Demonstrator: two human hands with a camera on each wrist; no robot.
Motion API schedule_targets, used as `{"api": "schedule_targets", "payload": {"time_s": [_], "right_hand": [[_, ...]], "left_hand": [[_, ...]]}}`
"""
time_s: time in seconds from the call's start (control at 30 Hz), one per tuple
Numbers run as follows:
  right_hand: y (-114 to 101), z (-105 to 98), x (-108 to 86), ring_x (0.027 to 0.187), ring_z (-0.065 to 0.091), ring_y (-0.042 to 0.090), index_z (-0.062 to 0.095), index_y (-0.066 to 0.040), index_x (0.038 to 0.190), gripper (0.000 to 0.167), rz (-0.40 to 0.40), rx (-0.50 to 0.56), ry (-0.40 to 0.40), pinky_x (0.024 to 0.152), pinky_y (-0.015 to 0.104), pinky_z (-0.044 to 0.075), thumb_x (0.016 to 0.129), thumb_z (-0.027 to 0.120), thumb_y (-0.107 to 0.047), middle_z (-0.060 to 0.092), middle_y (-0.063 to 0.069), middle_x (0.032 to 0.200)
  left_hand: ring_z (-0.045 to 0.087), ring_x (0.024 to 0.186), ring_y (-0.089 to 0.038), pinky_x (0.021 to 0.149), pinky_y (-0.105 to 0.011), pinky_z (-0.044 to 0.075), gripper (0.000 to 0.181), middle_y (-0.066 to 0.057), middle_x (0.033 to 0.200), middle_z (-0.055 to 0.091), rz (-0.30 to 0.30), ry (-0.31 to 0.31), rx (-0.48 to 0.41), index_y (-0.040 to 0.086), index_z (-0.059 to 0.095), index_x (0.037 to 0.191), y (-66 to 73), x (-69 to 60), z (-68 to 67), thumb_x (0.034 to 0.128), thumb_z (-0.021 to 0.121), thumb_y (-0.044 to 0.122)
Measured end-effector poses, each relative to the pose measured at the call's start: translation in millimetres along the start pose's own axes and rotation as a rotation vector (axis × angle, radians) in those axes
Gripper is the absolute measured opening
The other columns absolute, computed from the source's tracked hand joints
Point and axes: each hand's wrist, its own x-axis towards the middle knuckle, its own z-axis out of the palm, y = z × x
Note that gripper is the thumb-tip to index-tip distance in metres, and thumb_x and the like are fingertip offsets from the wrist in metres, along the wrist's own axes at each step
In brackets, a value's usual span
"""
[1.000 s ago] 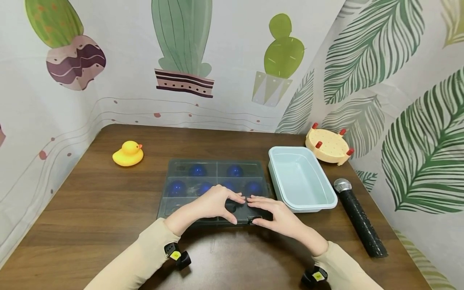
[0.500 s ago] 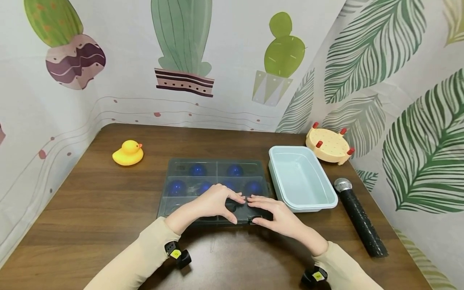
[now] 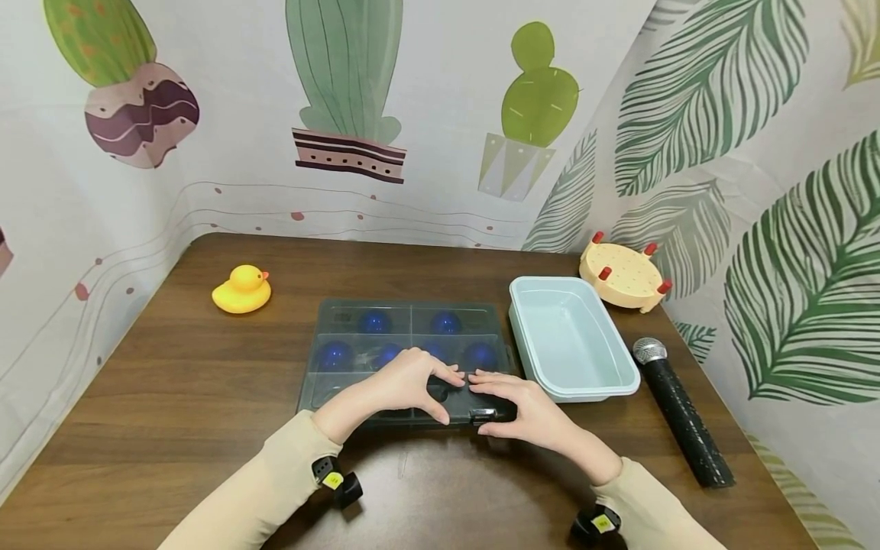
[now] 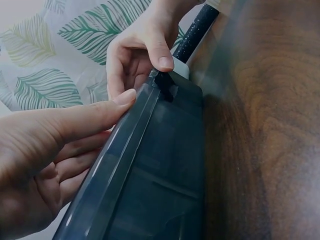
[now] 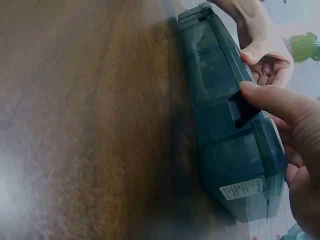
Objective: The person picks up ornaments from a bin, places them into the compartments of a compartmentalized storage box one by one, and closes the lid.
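Note:
A dark translucent plastic storage case [image 3: 357, 347] with several blue balls inside lies on the table, its lid down. My left hand [image 3: 399, 382] rests on the front part of the lid, fingers on top, thumb [image 4: 117, 100] along the front edge. My right hand [image 3: 525, 412] spans the case's front right edge. Its fingers lie on the lid, and its thumb [image 5: 265, 97] works at a black latch [image 5: 242, 109], which tilts out from the case wall. Another front latch [image 5: 206, 12] shows near the far left end.
A light blue plastic basin [image 3: 571, 344] stands right of the case. Behind it is a cream round piece [image 3: 622, 276] with red-tipped legs up. A microphone [image 3: 684, 416] lies at the right. A yellow rubber duck [image 3: 243, 290] sits back left on the brown table [image 3: 172, 412].
My right thumb has shifted slightly down and toward me, and the latch beside it has swung outward. My left hand and the case have stayed in place.

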Motion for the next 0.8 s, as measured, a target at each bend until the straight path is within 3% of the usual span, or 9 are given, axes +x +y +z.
{"api": "schedule_targets", "payload": {"time_s": [0.8], "right_hand": [[1.9, 6.0, 0.8, 0.113, 0.065, 0.028, 0.074, -0.005, 0.113, 0.047, -0.014, -0.078, 0.053, 0.094, 0.045, 0.052, 0.071, 0.087, -0.02, 0.07, 0.009, 0.121]], "left_hand": [[0.063, 0.117, -0.022, 0.1, -0.041, 0.049, 0.05, -0.005, 0.12, 0.07, 0.017, -0.003, 0.018, 0.014, 0.075, 0.114, 0.0, 0.6, -0.1, 0.0685, 0.089, 0.031]]}}
